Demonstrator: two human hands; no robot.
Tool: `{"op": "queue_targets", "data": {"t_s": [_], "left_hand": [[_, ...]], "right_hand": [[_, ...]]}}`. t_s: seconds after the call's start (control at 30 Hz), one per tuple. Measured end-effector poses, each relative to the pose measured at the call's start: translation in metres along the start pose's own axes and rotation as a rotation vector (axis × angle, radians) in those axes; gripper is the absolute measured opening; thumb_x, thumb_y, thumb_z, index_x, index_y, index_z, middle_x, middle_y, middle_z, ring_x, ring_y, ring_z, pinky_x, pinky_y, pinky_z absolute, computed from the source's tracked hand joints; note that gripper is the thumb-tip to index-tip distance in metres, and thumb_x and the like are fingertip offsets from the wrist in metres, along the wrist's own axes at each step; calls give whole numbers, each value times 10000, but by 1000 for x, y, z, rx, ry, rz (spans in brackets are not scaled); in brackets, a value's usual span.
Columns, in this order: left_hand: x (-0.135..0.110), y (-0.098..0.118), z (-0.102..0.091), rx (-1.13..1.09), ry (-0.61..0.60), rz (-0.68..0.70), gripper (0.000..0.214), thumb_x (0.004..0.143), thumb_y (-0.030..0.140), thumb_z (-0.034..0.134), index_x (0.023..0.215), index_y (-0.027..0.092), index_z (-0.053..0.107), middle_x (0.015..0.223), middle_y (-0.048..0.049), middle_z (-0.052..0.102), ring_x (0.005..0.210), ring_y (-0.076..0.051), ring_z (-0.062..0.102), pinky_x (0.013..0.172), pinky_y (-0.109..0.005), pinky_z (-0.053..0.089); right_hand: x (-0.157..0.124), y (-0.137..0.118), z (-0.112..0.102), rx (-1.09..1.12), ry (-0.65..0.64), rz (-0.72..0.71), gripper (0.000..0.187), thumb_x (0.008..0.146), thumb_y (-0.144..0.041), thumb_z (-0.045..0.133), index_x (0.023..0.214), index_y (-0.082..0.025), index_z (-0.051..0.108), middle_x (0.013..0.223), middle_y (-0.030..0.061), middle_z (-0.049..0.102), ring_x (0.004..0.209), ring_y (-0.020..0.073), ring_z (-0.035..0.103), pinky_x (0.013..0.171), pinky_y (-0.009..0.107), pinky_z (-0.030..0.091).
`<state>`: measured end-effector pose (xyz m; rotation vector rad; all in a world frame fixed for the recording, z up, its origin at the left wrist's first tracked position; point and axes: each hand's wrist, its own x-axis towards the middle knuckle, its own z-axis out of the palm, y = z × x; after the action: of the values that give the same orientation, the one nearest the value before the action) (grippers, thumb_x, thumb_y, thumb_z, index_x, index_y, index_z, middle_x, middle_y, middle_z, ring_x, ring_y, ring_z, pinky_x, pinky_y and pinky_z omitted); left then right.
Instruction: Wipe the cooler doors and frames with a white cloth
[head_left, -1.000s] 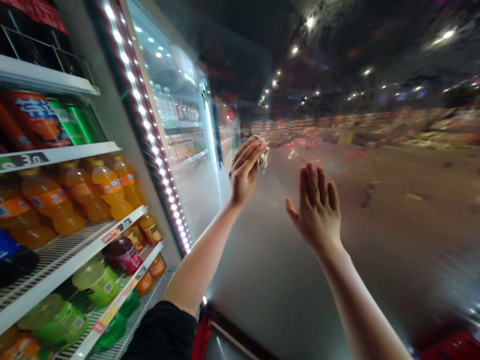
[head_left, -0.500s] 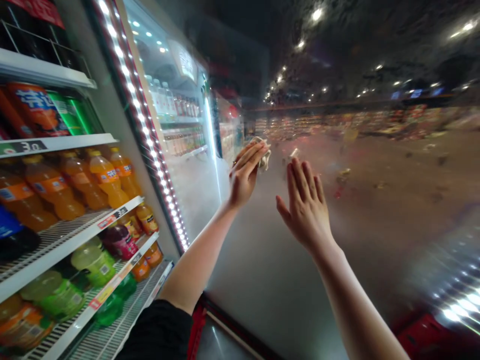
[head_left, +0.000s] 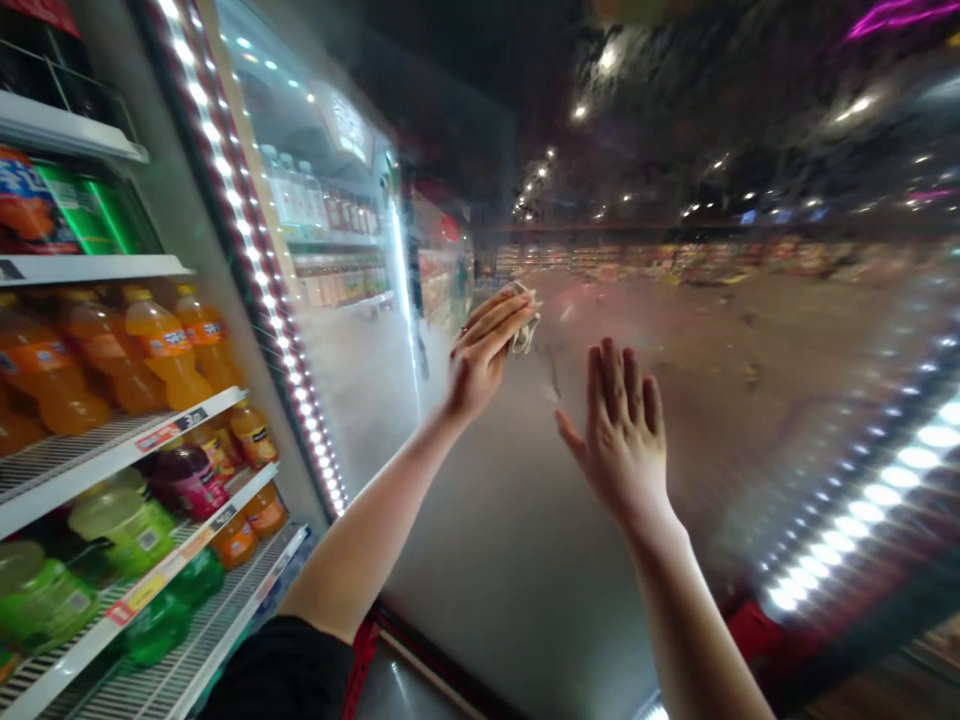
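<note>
- Left hand (head_left: 480,365)?
- Flat, fingers close together, pressing a pale cloth (head_left: 525,322) on the glass door (head_left: 517,570).
- Right hand (head_left: 622,430)?
- Wide open, empty, at 3 o'clock from the cloth, a bit lower. Touching the glass or not? No way to tell.
- Any change?
- Orange bottles (head_left: 165,335) farther toward 9 o'clock, bright door lights (head_left: 847,510) new at 4 o'clock.

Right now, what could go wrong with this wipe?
The crumpled cloth in the left hand looks small, so it may only smear the fogged glass door, where streaks already show. The bare right hand is open at the glass, though contact is hard to tell; if touching, it could leave prints.
</note>
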<state>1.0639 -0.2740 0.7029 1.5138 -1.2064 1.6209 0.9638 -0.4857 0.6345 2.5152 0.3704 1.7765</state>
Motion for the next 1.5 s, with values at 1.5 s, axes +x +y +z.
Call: {"op": "queue_targets", "data": {"t_s": [1.5], "left_hand": [[29, 68, 75, 58, -66, 42, 503, 1156, 129, 423, 1564, 321, 647, 1514, -66, 755, 1549, -188, 598, 1323, -438, 488]], "right_hand": [[-6, 63, -29, 177, -41, -57, 969, 1120, -286, 493, 1784, -228, -210, 1867, 177, 250, 1712, 351, 331, 1360, 636, 363]]}}
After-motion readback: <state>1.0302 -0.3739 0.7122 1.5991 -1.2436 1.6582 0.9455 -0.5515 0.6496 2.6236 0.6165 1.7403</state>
